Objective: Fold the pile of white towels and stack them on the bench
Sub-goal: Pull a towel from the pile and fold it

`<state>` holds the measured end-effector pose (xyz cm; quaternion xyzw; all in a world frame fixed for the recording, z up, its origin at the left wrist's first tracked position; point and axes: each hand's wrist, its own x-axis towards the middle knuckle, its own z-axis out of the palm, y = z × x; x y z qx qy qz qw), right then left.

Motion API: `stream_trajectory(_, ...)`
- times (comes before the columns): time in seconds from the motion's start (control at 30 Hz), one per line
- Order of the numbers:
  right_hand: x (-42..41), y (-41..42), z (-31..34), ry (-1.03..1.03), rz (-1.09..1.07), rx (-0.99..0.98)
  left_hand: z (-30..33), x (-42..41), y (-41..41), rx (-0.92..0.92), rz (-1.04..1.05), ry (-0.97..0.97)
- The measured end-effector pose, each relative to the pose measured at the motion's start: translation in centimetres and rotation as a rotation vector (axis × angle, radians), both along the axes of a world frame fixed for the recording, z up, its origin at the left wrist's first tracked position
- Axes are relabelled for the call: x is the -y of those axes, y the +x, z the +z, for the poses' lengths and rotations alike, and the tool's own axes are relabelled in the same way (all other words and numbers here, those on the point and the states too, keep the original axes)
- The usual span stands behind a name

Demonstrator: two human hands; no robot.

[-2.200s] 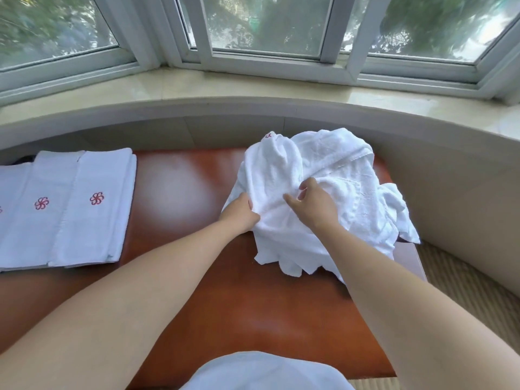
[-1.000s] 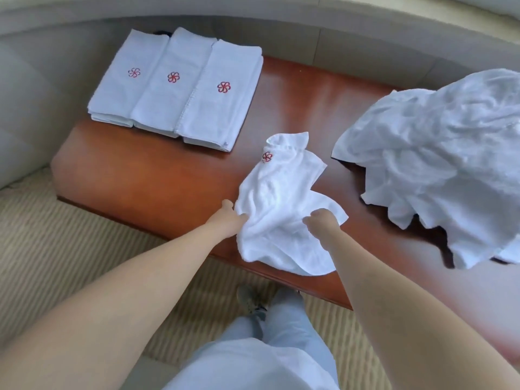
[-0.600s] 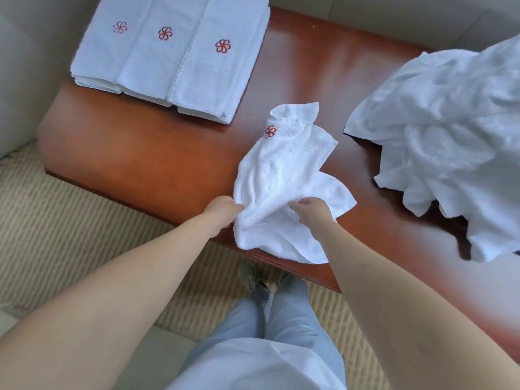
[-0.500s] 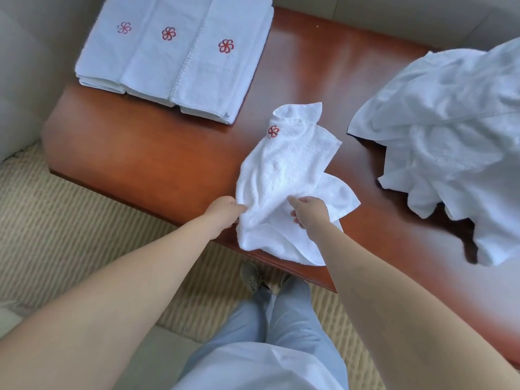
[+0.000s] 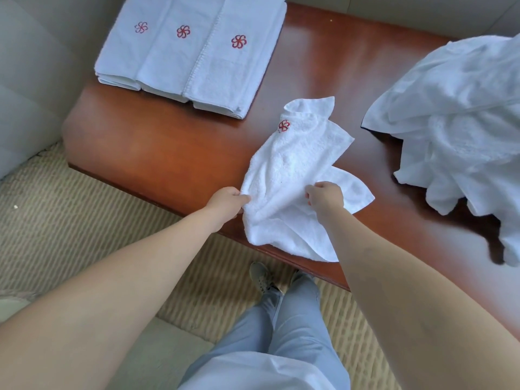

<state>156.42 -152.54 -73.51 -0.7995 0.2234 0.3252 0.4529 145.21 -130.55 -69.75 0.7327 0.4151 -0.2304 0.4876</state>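
A crumpled white towel with a small red flower emblem lies near the front edge of the brown bench. My left hand pinches its left edge. My right hand grips a fold near its middle right. The lower part of the towel hangs slightly over the bench's front edge. A loose pile of white towels sits on the bench at the right. Three folded towels with red emblems lie side by side at the bench's far left.
A pale padded wall borders the bench on the left. Striped beige carpet covers the floor in front. My legs and a grey shoe stand close to the bench's front edge.
I pulled one towel out of the pile and laid it at the bench's front centre. Since then my right hand has shifted slightly along the towel; the left hand keeps its hold.
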Motion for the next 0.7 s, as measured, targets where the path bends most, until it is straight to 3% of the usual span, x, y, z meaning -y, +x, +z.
stream_trajectory(0.3, 2.5, 2.0, 9.0, 0.214, -0.132, 0.128, 6.4, -0.6, 1.1, 0.064, 0.023, 0.012)
stream_trajectory(0.53, 3.9, 6.5, 19.3, 0.178, -0.159, 0.461, 14.5, 0.7, 5.0, 0.255, -0.035, -0.097)
stream_trajectory(0.63, 6.2, 8.0, 20.2, 0.101, -0.236, 0.577, 14.7, 2.8, 6.0, 0.122, -0.222, -0.335)
stream_trajectory(0.7, 8.4, 8.6, 18.3, 0.076, -0.354, 0.527, 13.0, 4.6, 6.5, 0.017, -0.326, -0.401)
